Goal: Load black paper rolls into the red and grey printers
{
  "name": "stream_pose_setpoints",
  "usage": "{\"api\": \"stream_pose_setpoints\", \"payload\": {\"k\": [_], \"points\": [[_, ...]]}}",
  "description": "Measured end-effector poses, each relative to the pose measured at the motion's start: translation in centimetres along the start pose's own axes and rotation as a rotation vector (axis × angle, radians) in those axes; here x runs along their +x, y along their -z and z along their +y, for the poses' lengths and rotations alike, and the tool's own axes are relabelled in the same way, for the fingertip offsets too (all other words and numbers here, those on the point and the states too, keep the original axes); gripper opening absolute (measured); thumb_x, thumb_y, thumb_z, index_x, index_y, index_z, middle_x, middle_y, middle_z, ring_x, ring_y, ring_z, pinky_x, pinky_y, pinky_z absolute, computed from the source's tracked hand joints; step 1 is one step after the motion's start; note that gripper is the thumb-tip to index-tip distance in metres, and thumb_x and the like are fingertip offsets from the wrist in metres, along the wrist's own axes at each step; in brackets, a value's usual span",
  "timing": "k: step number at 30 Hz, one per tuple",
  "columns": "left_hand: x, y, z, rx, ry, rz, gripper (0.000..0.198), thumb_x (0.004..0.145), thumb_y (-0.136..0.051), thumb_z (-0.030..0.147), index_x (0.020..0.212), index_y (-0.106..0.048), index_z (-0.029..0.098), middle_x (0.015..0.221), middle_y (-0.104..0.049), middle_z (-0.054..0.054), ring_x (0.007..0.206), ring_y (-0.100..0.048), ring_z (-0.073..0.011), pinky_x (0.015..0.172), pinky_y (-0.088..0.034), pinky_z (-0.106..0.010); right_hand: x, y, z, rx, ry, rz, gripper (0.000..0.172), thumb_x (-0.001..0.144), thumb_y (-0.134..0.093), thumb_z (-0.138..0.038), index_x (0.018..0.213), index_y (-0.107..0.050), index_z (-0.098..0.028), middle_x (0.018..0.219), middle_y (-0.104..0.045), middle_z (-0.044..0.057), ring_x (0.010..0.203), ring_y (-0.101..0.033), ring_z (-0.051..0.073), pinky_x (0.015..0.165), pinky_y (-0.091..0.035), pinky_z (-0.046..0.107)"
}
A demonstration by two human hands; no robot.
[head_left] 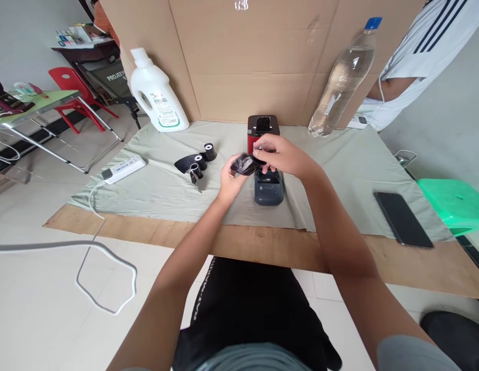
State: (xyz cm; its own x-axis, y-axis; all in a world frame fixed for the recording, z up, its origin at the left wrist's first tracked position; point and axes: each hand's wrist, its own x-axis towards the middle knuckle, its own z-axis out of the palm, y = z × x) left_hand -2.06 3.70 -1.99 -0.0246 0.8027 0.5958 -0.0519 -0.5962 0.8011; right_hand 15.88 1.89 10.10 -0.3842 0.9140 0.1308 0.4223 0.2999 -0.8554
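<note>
Between my two hands is a bunched piece of glossy black ribbon film (245, 165). My left hand (231, 178) is closed around its left side. My right hand (280, 154) pinches its right end from above, and the fingertips partly hide it. Just below sits a small dark grey label printer (269, 193) with its top opened. Behind my right hand stands a red and black device (262, 123), partly covered by the fingers. To the left lie small black ribbon rolls (199, 161) with white cores and a loose black tail.
A white power strip (124, 169) lies at left, its cable hanging over the edge. A white jug (156, 95) and a clear water bottle (345, 77) stand against the cardboard panel (255, 56). A black phone (402, 219) lies right, near a green stool (454, 203). Another person's sleeve (436, 41) shows beyond.
</note>
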Motion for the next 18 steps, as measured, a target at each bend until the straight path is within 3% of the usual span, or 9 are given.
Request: {"api": "stream_pose_setpoints", "payload": {"k": [3, 7, 12, 18], "points": [[0.1, 0.1, -0.2, 0.0, 0.015, 0.003, 0.062, 0.073, -0.082, 0.066, 0.114, -0.067, 0.022, 0.098, -0.071, -0.005, 0.093, -0.07, -0.0193, 0.085, -0.057, -0.031, 0.7, -0.3, 1.1, 0.05, -0.012, -0.011, 0.013, 0.088, -0.069, -0.032, 0.095, -0.062, -0.023, 0.076, -0.065, 0.001, 0.063, -0.061, 0.017, 0.059, -0.046, 0.03], [0.3, 0.3, -0.3, -0.023, 0.056, 0.016, 0.054, 0.082, -0.074, 0.067, 0.111, -0.069, 0.022, 0.092, -0.069, -0.004, 0.091, -0.07, -0.0184, 0.083, -0.056, -0.031, 1.4, -0.8, 1.7, 0.14, 0.07, -0.019, 0.021, 0.079, -0.075, -0.022, 0.097, -0.063, -0.023, 0.088, -0.07, 0.001, 0.075, -0.065, 0.016, 0.069, -0.051, 0.03], [0.5, 0.6, -0.3, 0.04, -0.004, 0.041, 0.053, 0.079, -0.08, 0.061, 0.113, -0.069, 0.023, 0.098, -0.069, -0.004, 0.088, -0.068, -0.0165, 0.078, -0.054, -0.029, 1.6, -1.2, 1.9, 0.15, -0.07, 0.054, 0.017, 0.082, -0.074, -0.028, 0.093, -0.062, -0.021, 0.075, -0.065, -0.001, 0.063, -0.058, 0.014, 0.059, -0.046, 0.028], [0.5, 0.4, -0.6, -0.017, 0.1, -0.027, 0.052, 0.087, -0.069, 0.065, 0.116, -0.068, 0.022, 0.085, -0.069, -0.002, 0.07, -0.064, -0.0133, 0.066, -0.052, -0.028, 1.8, -1.4, 2.3, 0.195, -0.007, 0.033, 0.024, 0.077, -0.074, -0.02, 0.097, -0.062, -0.022, 0.089, -0.068, 0.0, 0.074, -0.06, 0.015, 0.064, -0.047, 0.028]]}}
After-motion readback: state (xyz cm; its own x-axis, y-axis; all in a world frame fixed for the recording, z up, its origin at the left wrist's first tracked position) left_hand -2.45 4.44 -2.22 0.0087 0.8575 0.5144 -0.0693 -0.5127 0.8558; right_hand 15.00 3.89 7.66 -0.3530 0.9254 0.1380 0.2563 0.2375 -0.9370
